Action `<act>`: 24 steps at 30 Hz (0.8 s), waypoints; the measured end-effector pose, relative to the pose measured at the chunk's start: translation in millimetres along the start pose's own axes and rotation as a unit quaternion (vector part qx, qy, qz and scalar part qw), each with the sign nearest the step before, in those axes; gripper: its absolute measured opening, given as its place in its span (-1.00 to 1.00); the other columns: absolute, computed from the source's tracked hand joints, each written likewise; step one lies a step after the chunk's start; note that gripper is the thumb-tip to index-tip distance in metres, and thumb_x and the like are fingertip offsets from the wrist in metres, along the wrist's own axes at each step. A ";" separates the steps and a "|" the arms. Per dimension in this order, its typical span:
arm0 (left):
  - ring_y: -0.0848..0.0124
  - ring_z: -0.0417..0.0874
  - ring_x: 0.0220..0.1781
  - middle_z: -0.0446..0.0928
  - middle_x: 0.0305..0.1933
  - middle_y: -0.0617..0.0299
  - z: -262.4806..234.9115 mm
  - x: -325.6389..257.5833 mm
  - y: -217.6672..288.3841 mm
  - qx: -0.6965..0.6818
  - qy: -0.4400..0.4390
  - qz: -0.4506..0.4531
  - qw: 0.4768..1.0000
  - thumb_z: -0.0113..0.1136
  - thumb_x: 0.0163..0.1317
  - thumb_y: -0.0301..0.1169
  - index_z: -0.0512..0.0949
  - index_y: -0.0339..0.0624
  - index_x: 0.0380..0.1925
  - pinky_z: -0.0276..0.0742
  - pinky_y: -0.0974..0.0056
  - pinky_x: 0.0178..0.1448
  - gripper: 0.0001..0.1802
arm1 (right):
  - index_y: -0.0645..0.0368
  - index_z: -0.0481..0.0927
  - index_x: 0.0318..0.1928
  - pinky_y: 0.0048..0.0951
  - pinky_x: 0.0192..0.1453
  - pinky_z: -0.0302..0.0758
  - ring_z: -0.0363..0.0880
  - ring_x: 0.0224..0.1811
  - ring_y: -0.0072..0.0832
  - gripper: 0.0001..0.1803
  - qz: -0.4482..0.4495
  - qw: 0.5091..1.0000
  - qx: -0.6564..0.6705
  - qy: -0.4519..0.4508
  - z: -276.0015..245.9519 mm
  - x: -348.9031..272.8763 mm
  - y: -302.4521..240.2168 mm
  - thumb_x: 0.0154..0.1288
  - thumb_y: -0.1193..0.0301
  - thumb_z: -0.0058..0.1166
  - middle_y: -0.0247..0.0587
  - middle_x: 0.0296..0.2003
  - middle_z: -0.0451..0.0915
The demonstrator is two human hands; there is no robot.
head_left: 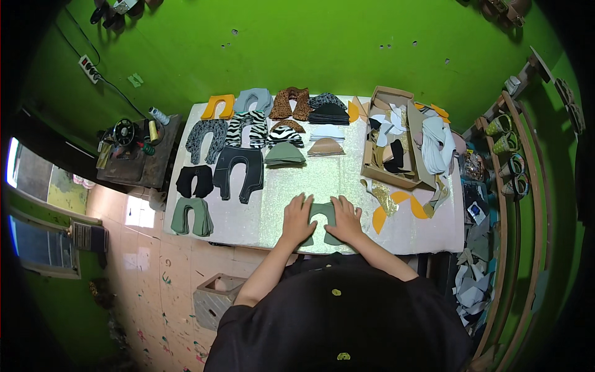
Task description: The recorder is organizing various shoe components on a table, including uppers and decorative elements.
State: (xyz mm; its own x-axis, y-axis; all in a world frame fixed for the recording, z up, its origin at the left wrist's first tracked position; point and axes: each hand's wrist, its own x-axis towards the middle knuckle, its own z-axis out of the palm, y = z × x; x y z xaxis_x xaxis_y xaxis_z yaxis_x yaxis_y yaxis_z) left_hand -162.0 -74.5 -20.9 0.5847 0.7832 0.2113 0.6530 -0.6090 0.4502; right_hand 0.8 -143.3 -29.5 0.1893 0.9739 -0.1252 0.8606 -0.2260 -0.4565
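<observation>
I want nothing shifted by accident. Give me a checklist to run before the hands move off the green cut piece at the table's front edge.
1. Left hand flat on the green cut piece: ok.
2. Right hand flat on the same piece: ok.
3. Piece fully on the table, not hanging over the front edge: cannot tell, the hands cover its lower ends.
4. Piece apart from the yellow curved pieces on its right: ok.
5. Green stack at the left lying apart from the hands: ok.
6. Cardboard box of scraps out of the hands' way: ok.
</observation>
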 end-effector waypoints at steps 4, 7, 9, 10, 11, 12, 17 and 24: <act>0.17 0.40 0.11 0.43 0.02 0.13 17.4 6.2 -14.3 0.006 -0.095 0.039 0.995 0.27 -0.08 -0.28 0.42 -0.08 0.05 0.28 0.11 0.09 -0.40 | 0.05 0.21 0.22 0.08 0.23 0.00 0.19 0.27 -0.27 -0.18 -0.064 0.998 -0.018 -0.021 12.9 19.1 4.6 -0.10 0.22 0.25 -0.11 0.16 0.27; 0.17 0.49 -0.07 0.50 -0.17 0.14 22.6 4.9 -16.4 0.021 -0.058 0.014 0.998 0.27 -0.08 -0.27 0.50 -0.09 -0.05 0.35 0.11 -0.05 -0.50 | 0.07 0.34 0.12 0.07 0.23 0.02 0.32 0.18 -0.34 -0.37 -0.100 0.995 -0.022 -0.015 19.9 26.8 8.5 -0.02 0.27 0.18 -0.21 0.04 0.41; 0.18 0.50 -0.13 0.51 -0.22 0.13 20.4 2.1 -15.0 0.028 -0.049 -0.005 0.998 0.26 -0.06 -0.27 0.53 -0.10 -0.09 0.36 0.12 -0.10 -0.55 | 0.08 0.41 0.05 0.06 0.23 0.03 0.38 0.12 -0.37 -0.49 -0.126 0.992 -0.026 -0.010 24.2 29.5 11.2 0.03 0.30 0.13 -0.27 -0.03 0.49; 0.19 0.51 -0.19 0.52 -0.26 0.13 19.4 0.7 -14.3 0.035 -0.039 -0.023 0.998 0.25 -0.04 -0.27 0.56 -0.11 -0.13 0.37 0.12 -0.15 -0.60 | 0.08 0.46 0.00 0.05 0.22 0.04 0.41 0.09 -0.39 -0.59 -0.150 0.989 -0.017 0.003 26.6 31.2 12.0 0.08 0.33 0.09 -0.29 -0.09 0.52; 0.19 0.51 -0.19 0.52 -0.26 0.13 19.8 -1.2 -14.5 0.035 -0.038 -0.025 0.998 0.25 -0.04 -0.27 0.56 -0.11 -0.13 0.37 0.12 -0.15 -0.60 | 0.08 0.52 -0.06 0.04 0.22 0.05 0.44 0.06 -0.40 -0.68 -0.177 0.984 -0.008 0.016 27.5 32.9 10.9 0.13 0.36 0.05 -0.31 -0.14 0.55; 0.18 0.51 -0.21 0.52 -0.29 0.13 20.4 -3.0 -14.4 0.036 -0.012 -0.029 0.999 0.24 -0.01 -0.26 0.59 -0.11 -0.17 0.37 0.12 -0.17 -0.64 | 0.08 0.52 -0.06 0.04 0.22 0.05 0.44 0.06 -0.40 -0.68 -0.179 0.984 -0.008 0.015 28.4 34.2 10.0 0.13 0.36 0.05 -0.31 -0.14 0.55; 0.20 0.52 -0.26 0.52 -0.36 0.15 21.7 -6.3 -11.3 0.029 0.048 -0.058 0.997 0.19 0.08 -0.26 0.63 -0.11 -0.26 0.36 0.13 -0.21 -0.74 | -0.03 0.58 -0.08 0.10 0.19 0.06 0.43 0.07 -0.43 -0.75 -0.193 0.980 -0.015 0.033 25.7 41.5 6.2 0.22 0.32 0.00 -0.37 -0.11 0.56; 0.24 0.51 -0.29 0.50 -0.40 0.19 27.8 -1.2 -24.0 0.040 0.017 -0.106 0.993 0.15 0.12 -0.30 0.63 -0.05 -0.21 0.33 0.13 -0.23 -0.76 | -0.07 0.46 0.10 0.13 0.26 0.00 0.30 0.19 -0.39 -0.60 -0.155 0.987 -0.042 0.005 24.5 44.2 -0.1 0.22 0.25 0.02 -0.29 0.09 0.42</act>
State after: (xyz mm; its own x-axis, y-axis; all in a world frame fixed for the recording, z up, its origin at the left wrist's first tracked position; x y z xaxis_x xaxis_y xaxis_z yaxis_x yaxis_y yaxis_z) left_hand -165.0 -64.3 -56.0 0.4145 0.8978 0.1490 0.7967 -0.4371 0.4174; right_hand -2.6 -100.8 -56.5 -0.0845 0.9963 0.0180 0.9142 0.0847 -0.3963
